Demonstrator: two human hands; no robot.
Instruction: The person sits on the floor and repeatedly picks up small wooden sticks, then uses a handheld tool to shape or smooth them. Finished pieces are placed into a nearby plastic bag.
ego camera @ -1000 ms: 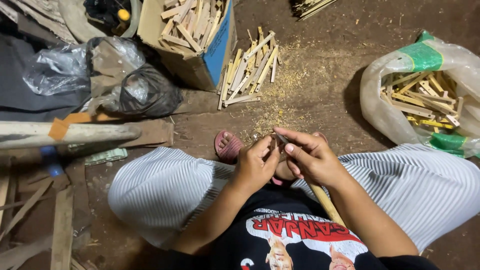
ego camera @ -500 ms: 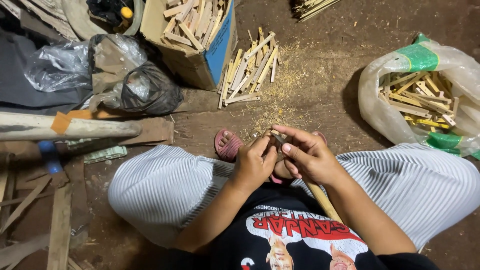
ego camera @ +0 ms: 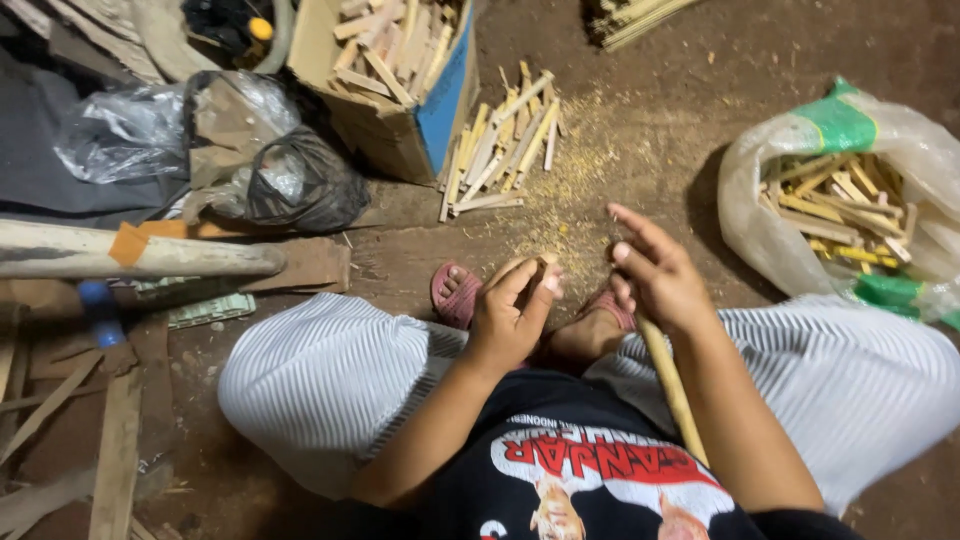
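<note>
- Our left hand (ego camera: 510, 318) pinches a small piece of wood (ego camera: 546, 262) between thumb and fingertips, so its grip is clenched on that piece.
- Our right hand (ego camera: 655, 275) closes its lower fingers around the top of a long wooden stick (ego camera: 672, 385), grasping it, while its upper fingers spread loose; a thin sliver seems to stand at the fingertips, but we cannot tell for sure.
- The stick slants from the right hand down across our lap, between the right forearm and the black printed shirt (ego camera: 590, 480).
- The two hands sit apart, with the small piece of wood just to the left of the right hand.
- Under the hands lie our feet in pink sandals (ego camera: 455, 293), flanked by our knees in white striped trousers (ego camera: 330, 380).
- Beyond the piece of wood, on the dirt floor (ego camera: 650, 130), sawdust is scattered, and farther on lies a loose pile of cut sticks (ego camera: 505, 150).
- A cardboard box (ego camera: 395, 85) filled with wood offcuts touches that pile on its left.
- A clear plastic bag (ego camera: 850, 190) of yellowish sticks lies well to the right of the piece of wood.
- Dark and clear plastic bags (ego camera: 260, 170) and a pale pole (ego camera: 140, 258) lie far to its left.
</note>
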